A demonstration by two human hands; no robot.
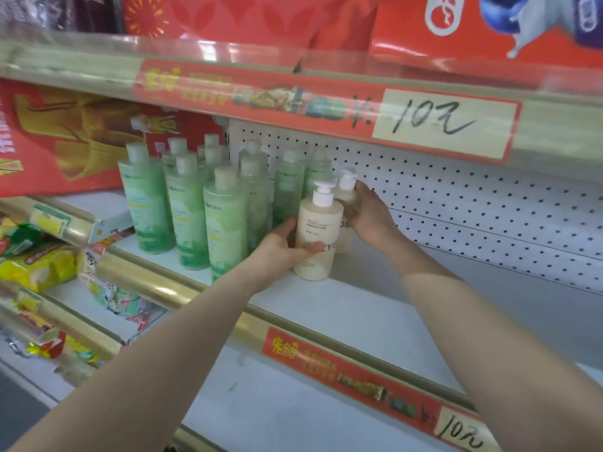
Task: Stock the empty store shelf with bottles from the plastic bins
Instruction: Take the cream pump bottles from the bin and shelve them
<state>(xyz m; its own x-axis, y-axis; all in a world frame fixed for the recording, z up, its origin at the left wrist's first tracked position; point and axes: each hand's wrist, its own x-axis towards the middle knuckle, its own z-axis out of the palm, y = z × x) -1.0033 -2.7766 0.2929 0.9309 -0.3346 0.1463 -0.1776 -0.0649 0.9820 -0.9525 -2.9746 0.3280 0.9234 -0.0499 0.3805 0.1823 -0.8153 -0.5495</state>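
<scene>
Two cream pump bottles stand on the white middle shelf (375,321). My left hand (277,249) grips the front cream bottle (318,230) around its lower body. Behind it, my right hand (368,213) holds the rear cream bottle (346,190), which is partly hidden by the front one. Several green bottles (182,203) with pale caps stand in rows just left of the cream bottles on the same shelf. No plastic bins are in view.
A white pegboard back wall (473,216) runs behind the shelf. The upper shelf edge (326,102) with a red price strip hangs overhead. Red boxes (55,138) sit to the left. Snack packets (36,265) fill lower left shelves. The lower white shelf (277,402) lies below.
</scene>
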